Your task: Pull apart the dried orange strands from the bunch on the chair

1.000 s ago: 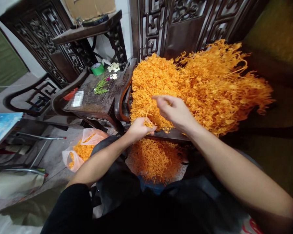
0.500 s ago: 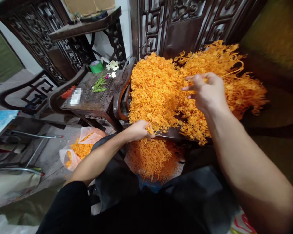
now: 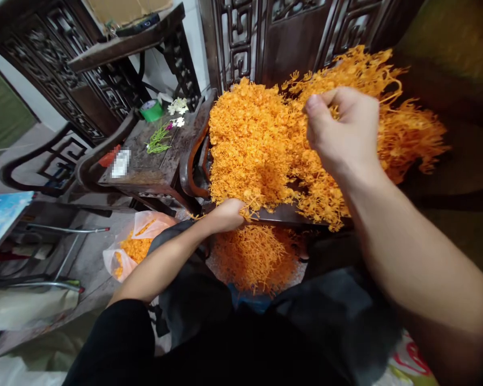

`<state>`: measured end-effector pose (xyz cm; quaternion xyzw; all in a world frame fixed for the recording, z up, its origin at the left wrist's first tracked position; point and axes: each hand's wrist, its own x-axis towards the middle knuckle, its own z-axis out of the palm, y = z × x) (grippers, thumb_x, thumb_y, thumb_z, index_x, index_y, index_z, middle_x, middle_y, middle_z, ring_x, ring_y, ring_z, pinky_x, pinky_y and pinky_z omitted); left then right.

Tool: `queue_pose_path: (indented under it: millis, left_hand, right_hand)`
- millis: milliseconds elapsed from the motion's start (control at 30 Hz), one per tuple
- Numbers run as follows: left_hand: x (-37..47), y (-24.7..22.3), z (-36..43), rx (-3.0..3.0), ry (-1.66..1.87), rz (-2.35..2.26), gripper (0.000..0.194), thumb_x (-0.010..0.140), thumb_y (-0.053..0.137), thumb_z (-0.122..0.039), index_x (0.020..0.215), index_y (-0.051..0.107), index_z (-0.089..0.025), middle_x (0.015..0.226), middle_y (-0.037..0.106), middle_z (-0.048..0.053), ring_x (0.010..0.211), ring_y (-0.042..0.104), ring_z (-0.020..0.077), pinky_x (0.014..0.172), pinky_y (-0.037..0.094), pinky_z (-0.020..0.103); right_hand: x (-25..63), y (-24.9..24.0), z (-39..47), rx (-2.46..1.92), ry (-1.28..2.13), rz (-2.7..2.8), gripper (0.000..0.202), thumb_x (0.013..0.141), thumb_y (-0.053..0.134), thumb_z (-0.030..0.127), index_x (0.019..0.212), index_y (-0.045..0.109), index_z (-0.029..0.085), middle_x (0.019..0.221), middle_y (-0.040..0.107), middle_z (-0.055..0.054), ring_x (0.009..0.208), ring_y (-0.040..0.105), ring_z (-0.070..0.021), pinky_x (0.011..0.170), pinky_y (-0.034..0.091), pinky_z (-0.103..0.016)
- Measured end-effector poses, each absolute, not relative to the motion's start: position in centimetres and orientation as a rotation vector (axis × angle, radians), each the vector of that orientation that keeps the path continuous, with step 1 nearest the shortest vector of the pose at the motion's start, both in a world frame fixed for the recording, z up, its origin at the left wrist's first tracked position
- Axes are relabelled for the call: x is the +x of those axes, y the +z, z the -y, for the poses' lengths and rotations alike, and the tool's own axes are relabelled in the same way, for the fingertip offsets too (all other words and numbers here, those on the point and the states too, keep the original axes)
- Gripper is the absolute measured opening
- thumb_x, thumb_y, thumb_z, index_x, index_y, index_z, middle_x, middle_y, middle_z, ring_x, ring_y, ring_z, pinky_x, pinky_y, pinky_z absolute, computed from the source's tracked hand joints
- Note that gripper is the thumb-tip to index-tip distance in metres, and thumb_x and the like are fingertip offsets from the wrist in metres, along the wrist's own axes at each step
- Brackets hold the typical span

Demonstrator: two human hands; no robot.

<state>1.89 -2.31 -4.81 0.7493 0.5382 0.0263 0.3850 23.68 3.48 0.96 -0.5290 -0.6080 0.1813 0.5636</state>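
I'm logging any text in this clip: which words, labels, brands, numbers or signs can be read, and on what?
None can be read.
Red-marked item, lower right: partly cut off, unreadable.
White item on the side table: pixelated, unreadable.
Green tape roll: too small to tell.

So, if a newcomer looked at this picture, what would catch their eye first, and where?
Most likely the dense orange heap on the dark wooden seat at centre, with a looser heap, equally bright, spreading to its right. Next, perhaps, the right hand in front of the looser heap and the left hand by the seat's front edge, holding orange strands. The green tape roll stands out on the small table at left.
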Motion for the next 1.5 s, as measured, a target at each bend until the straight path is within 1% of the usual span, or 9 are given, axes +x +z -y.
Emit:
queue_pose_path:
  millis: [200,433,500,700,900,1033,1200,1400,1500]
  left_hand:
    - [2.5,-5.2,1.8,2.057,0.166,-1.419,0.013,0.069,0.061,-0.004,0.069,0.06,-0.017,0.07,0.061,0.004,0.068,0.053,0.0187,0.065,0.037,0.031]
    - [2.3,-5.5,1.2,1.696,0.185,-1.387,0.018,0.062,0.074,-0.004,0.067,0.06,-0.015,0.063,0.059,0.0,0.062,0.052,0.0147,0.059,0.037,0.027]
    - [1.8,-5.3,1.2,1.545,0.288,-1.314,0.017,0.07,0.074,-0.01,0.083,0.064,-0.013,0.075,0.067,0.003,0.06,0.052,0.0121,0.058,0.039,0.026]
    - [0.9,-3.5,0.8,1.038,0.721,-0.899,0.081,0.061,0.086,-0.008,0.133,0.051,-0.02,0.136,0.064,0.013,0.083,0.067,0.0117,0.078,0.052,0.029]
    - [1.2,-2.9,0.9,0.971,0.792,-0.788,0.089,0.054,0.078,0.003,0.137,0.054,-0.021,0.108,0.073,0.004,0.088,0.071,0.0132,0.079,0.053,0.024]
    - [1.3,-2.6,0.9,0.968,0.827,-0.844,0.087,0.058,0.082,-0.004,0.136,0.049,-0.022,0.091,0.072,-0.001,0.067,0.069,0.0114,0.072,0.055,0.027]
    - [1.3,-3.0,0.6,1.023,0.994,-0.936,0.048,0.07,0.091,-0.031,0.1,0.057,-0.016,0.087,0.073,0.003,0.081,0.075,0.0179,0.077,0.059,0.031]
    - [0.9,-3.9,0.7,1.056,1.095,-1.031,0.05,0.066,0.093,-0.042,0.099,0.07,-0.011,0.077,0.072,0.001,0.067,0.071,0.0134,0.074,0.062,0.032]
    - [1.1,-4.0,0.8,1.065,1.139,-1.018,0.051,0.067,0.092,-0.043,0.099,0.068,-0.011,0.073,0.072,0.002,0.064,0.069,0.0134,0.069,0.061,0.031]
  right_hand:
    - [21.1,-1.3,-1.7,-1.189,1.034,2.183,0.029,0.08,0.08,0.043,0.071,0.07,0.018,0.063,0.063,-0.001,0.059,0.055,-0.0146,0.063,0.041,-0.033]
    - [26.6,-1.2,-6.5,-1.048,0.632,0.908,0.038,0.097,0.059,0.056,0.078,0.045,0.026,0.063,0.047,0.003,0.048,0.039,-0.0099,0.05,0.03,-0.028]
    - [28.3,-0.9,-6.3,-0.971,0.638,0.914,0.033,0.098,0.058,0.054,0.085,0.048,0.026,0.074,0.058,0.0,0.051,0.043,-0.0097,0.048,0.03,-0.027]
    - [24.1,-1.4,-0.3,-1.173,1.071,1.511,0.029,0.092,0.068,0.044,0.108,0.073,0.02,0.087,0.075,-0.008,0.059,0.061,-0.0167,0.051,0.044,-0.031]
    - [20.9,-2.7,1.1,-1.083,0.746,1.944,0.039,0.093,0.067,0.044,0.123,0.073,0.02,0.124,0.073,-0.012,0.115,0.067,-0.0302,0.102,0.05,-0.047]
    - [20.1,-3.7,0.9,-1.048,0.611,2.028,0.025,0.1,0.055,0.039,0.097,0.071,0.02,0.099,0.072,-0.011,0.093,0.066,-0.0256,0.087,0.051,-0.041]
    - [19.8,-3.4,0.7,-1.12,0.66,1.836,0.024,0.098,0.055,0.04,0.087,0.062,0.02,0.089,0.07,-0.008,0.085,0.063,-0.0224,0.08,0.047,-0.036]
    - [19.4,-3.8,0.4,-1.24,0.922,1.729,0.037,0.097,0.058,0.044,0.118,0.067,0.016,0.082,0.075,-0.006,0.068,0.067,-0.021,0.077,0.053,-0.04]
    - [19.1,-4.2,0.1,-1.176,0.892,1.734,0.049,0.095,0.062,0.042,0.136,0.063,0.016,0.121,0.075,-0.013,0.103,0.074,-0.0268,0.099,0.054,-0.046]
